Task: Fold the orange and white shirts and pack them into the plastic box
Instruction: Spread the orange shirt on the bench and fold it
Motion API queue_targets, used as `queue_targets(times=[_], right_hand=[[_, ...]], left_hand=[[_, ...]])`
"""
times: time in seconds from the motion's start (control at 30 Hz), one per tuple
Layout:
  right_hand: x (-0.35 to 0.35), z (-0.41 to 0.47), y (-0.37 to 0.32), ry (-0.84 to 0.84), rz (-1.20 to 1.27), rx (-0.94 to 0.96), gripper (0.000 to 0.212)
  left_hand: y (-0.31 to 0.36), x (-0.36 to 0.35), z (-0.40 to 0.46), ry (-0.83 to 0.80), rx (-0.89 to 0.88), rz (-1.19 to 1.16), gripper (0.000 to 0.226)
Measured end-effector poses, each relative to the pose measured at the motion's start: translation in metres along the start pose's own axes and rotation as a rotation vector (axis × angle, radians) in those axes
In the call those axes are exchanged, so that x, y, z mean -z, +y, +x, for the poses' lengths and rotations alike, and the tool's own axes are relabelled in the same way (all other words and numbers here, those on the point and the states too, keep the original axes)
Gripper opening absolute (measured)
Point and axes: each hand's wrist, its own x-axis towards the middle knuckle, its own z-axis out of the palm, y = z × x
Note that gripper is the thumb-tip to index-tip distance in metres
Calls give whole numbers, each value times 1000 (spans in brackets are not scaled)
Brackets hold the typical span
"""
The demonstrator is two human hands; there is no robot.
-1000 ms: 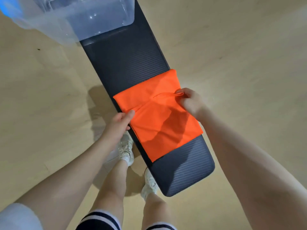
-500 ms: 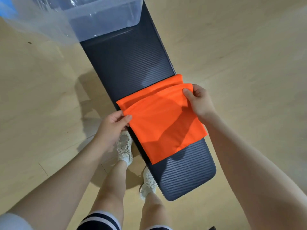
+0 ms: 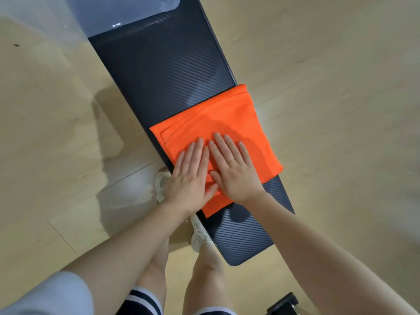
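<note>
Fingers (image 3: 200, 146) flat on folded orange shirt (image 3: 218, 114).

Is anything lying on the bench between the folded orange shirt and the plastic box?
Nothing visible. The dark padded bench is bare between the folded orange shirt and the clear plastic box at its far end. Both hands, left and right, lie flat on the shirt.

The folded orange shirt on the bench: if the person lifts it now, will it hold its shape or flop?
Probably floppy: the orange shirt is thin cloth lying flat in layers on the bench. The folds may slip open unless supported from beneath, since both the left hand and right hand are pressing it flat. It looks light for its size.
</note>
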Motion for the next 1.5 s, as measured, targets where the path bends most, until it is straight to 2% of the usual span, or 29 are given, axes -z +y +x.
queue_targets(times=[0.1, 0.23, 0.4, 0.5, 0.57, 0.67, 0.77, 0.83, 0.93, 1.03, 1.2, 1.3, 1.37, 1.43, 1.5], right_hand=[[-15, -12, 25, -91, -90, -79, 65], [-14, -17, 60, -112, -146, -157, 67], [-4, -27, 75, -168, 154, -401, 74], [1, -38, 68, 42, 399, -556, 64], [6, -49, 62, 194, 553, -767, 50], [8, -64, 61, 156, 770, -1055, 34], [6, -68, 63, 126, 946, -1133, 20], [4, -64, 63, 119, 1028, -1152, 14], [3, -59, 67, 109, 1045, -1180, 21], [4, -60, 74, 100, 1050, -1189, 19], [18, -82, 78, 116, 1120, -1129, 18], [27, -104, 74, 99, 1216, -1192, 14], [35, -119, 69, 66, 1240, -1179, 19], [47, -131, 64, 34, 1254, -1061, 22], [60, -137, 60, -2, 1280, -910, 21]], left_hand=[[-13, -16, -8, -104, 16, 51, 116], [-22, -18, -9, -128, 38, 95, 132], [-13, -17, -17, -50, 113, 75, 133], [12, -16, -37, 62, 317, -157, 105], [34, -14, -51, 156, 556, -359, 78], [61, -23, -61, 176, 984, -715, 42], [86, -27, -61, 167, 1095, -1029, 26], [96, -26, -54, 167, 1133, -1115, 28], [99, -22, -42, 190, 1286, -1183, 35], [92, -25, -35, 144, 1384, -1270, 24], [91, -21, -49, -23, 1275, -1412, 28], [96, -12, -75, -42, 1236, -1599, 8], [101, -7, -94, 38, 1216, -1513, 7], [104, 1, -106, 156, 1209, -1369, 15], [104, 15, -111, 211, 1135, -1259, 13]])
